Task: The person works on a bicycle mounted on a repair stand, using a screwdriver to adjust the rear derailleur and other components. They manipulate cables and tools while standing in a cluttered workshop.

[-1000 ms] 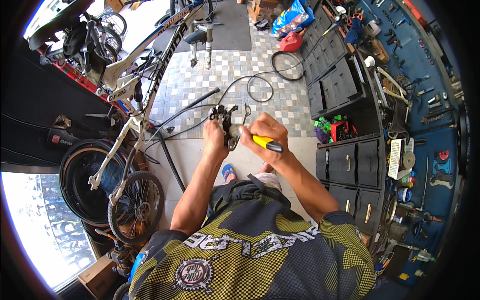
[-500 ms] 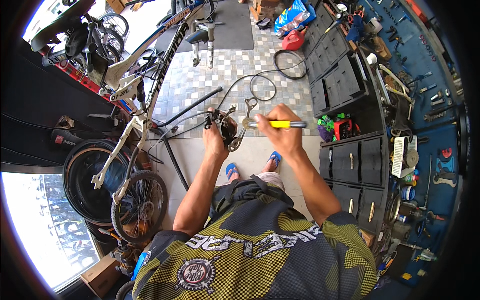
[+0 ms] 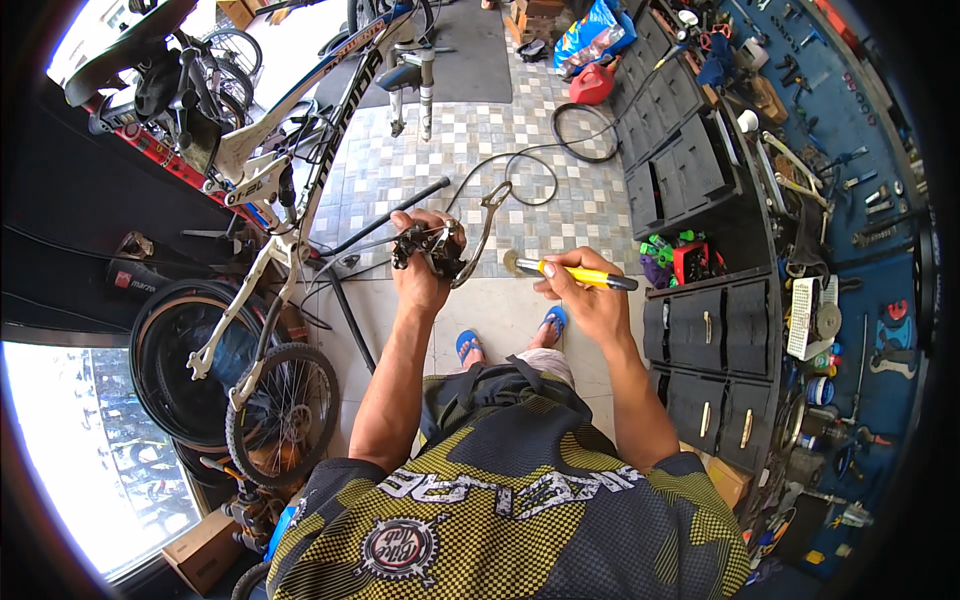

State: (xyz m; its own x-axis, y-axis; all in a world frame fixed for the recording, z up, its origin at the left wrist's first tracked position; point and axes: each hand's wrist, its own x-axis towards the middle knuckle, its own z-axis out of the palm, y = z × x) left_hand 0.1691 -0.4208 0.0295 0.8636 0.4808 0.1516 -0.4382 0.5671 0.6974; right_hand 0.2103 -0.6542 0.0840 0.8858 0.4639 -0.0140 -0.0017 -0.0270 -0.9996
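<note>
My left hand [image 3: 425, 285] is closed around a bicycle rear derailleur [image 3: 415, 246], its black body at the fingers. The derailleur's long metal cage [image 3: 490, 225] points up and to the right, seen nearly edge-on. In my right hand [image 3: 592, 308] is a brush [image 3: 600, 278] with a yellow and black handle, pinched between thumb and fingers. Its short tan bristles face left, a small gap away from the cage. Both hands are held above the floor in front of my body.
A white bicycle frame [image 3: 262, 180] stands at the left, above wheels and tyres. Black drawer units [image 3: 690, 165] line the right, beside a blue wall panel [image 3: 880, 260] hung with tools. A black hose [image 3: 520, 152] curls across the tiled floor, near a red jug [image 3: 592, 84].
The brush has come off the derailleur cage and shifted right and slightly down. My left hand has turned the derailleur, so its cage now shows more edge-on.
</note>
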